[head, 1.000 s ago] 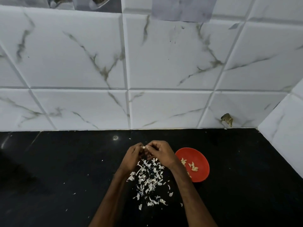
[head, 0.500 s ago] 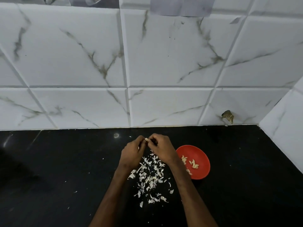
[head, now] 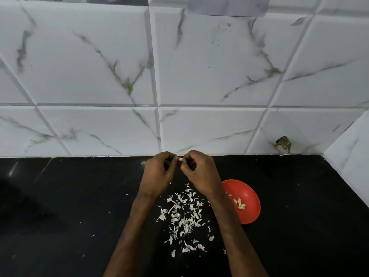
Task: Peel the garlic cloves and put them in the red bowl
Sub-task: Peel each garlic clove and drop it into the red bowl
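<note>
No readable text, no labels, brands, numbers or signs, none on the white grey-veined marble wall tiles (head: 99, 56), the glossy black stone tabletop (head: 60, 196), the round red plastic bowl (head: 252, 214)

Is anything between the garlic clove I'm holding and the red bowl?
Nothing visible: left hand and right hand pinch the pale garlic clove, and the round red bowl lies open beside the right wrist.

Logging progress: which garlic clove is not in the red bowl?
The clove pinched between the left hand and right hand; the other cloves lie in the red bowl.
</note>
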Available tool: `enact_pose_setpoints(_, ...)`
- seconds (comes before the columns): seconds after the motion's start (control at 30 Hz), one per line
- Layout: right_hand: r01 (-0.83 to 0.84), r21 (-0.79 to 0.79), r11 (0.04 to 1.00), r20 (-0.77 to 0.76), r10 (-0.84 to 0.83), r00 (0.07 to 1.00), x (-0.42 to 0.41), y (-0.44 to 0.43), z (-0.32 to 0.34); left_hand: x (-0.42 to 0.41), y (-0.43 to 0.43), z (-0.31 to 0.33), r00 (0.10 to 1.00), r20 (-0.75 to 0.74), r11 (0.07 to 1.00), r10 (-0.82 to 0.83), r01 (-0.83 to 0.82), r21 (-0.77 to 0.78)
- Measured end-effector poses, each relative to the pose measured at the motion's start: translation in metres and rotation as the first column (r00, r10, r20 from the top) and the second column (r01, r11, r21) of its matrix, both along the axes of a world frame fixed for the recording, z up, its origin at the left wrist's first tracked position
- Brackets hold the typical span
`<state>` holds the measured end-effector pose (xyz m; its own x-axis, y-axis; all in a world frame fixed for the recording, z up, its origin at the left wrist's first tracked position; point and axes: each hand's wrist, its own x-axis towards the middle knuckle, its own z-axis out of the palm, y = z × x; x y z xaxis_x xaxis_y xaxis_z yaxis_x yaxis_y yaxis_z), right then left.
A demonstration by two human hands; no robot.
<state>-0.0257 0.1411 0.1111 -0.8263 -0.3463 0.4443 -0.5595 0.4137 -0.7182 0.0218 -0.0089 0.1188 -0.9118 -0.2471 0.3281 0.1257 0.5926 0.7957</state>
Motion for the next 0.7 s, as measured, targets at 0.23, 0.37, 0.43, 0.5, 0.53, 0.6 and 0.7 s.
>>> enact_pose_setpoints(0.23, -0.079, -0.07, 0.994, 0.016, 0.08, 0.997, 0.001, 0.006, 0.015, 0.0, 0.002, 0.011, 0.998, -0.061, 0.999, -0.032, 0.034, 0.03)
enact_pose_setpoints(0.37, -0.118, -0.104, 0.987, 0.031, 0.122, 0.992, 0.001, 0.011, 0.022, 0.0, 0.002, 0.017, 0.991, -0.122, 0.998, -0.057, 0.061, 0.028)
enact_pose_setpoints(0.43, -0.126, -0.129, 0.984, 0.055, 0.134, 0.989, 0.003, 0.01, 0.023, 0.0, 0.004, 0.017, 0.989, -0.14, 0.998, -0.035, 0.041, 0.043)
enact_pose_setpoints(0.5, -0.133, -0.171, 0.976, 0.093, 0.15, 0.984, 0.004, 0.009, 0.024, 0.0, 0.007, 0.018, 0.988, -0.154, 0.998, -0.009, 0.019, 0.06)
enact_pose_setpoints(0.53, -0.136, -0.203, 0.97, 0.123, 0.163, 0.979, 0.004, 0.009, 0.024, 0.0, 0.007, 0.019, 0.988, -0.156, 0.997, -0.004, 0.016, 0.08)
enact_pose_setpoints(0.6, -0.142, -0.263, 0.954, 0.184, 0.194, 0.964, 0.005, 0.011, 0.025, 0.002, 0.007, 0.021, 0.99, -0.142, 0.987, -0.008, 0.03, 0.157)
enact_pose_setpoints(0.7, -0.132, -0.306, 0.943, 0.236, 0.21, 0.949, 0.005, 0.013, 0.027, 0.002, 0.006, 0.023, 0.994, -0.11, 0.967, -0.01, 0.038, 0.253)
